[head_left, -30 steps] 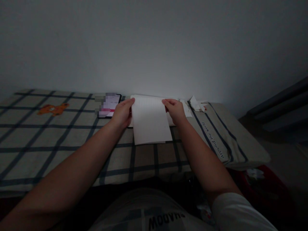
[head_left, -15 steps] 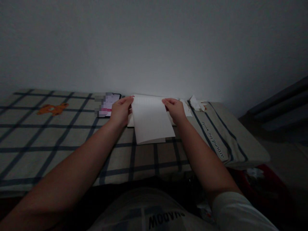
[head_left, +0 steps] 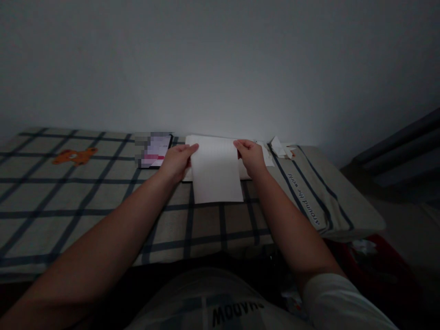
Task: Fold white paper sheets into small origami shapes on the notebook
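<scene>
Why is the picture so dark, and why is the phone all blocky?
The head view is dim: light falls mostly on the wall and the white paper between the left hand and right hand, while the near edge and corners sink into shadow. The phone screen is pixelated in squares, so nothing on it can be read. The checked cloth lines bend slightly toward the edges.

The folded sheet (head_left: 216,176) now lies flat and square; 0.5 s ago its near corner was lifted. The left hand (head_left: 177,162) thumb has advanced onto its edge.

Dim room, bare grey wall (head_left: 220,64), plaid-covered bed (head_left: 68,192), dark floor (head_left: 405,220)
</scene>
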Motion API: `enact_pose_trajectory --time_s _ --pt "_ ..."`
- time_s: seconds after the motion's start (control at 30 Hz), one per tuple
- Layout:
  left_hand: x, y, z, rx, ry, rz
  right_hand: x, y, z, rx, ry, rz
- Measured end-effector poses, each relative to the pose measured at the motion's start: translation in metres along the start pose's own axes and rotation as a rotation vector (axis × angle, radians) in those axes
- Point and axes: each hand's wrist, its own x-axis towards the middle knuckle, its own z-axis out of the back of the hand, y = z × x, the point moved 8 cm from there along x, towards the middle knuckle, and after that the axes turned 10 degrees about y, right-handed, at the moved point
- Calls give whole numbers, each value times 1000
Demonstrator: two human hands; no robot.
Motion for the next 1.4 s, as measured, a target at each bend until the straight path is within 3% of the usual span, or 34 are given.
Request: enact_pose_trajectory --time_s 0.17,0.3,0.47,0.6,0.83,1.13,1.4 --pt "-1 -2 6 45 -98 -44 0 1 -3 10 19 -10" --pt "-2 -9 15 179 -179 -148 -1 -3 -8 144 60 -78" --pt "-5 -21 19 328 -227 -224 -5 -9 -19 242 193 -180" --pt "-7 -24 20 320 -251 -224 -8 -9 -23 189 272 -158" --pt "-3 -17 20 190 -228 -207 -5 -10 -19 45 232 -119" --pt "3 -10 25 147 -217 -222 -6 -15 -22 135 288 -198" --pt "5 0 12 -31 -91 -41 -2 -6 -5 -43 111 -108"
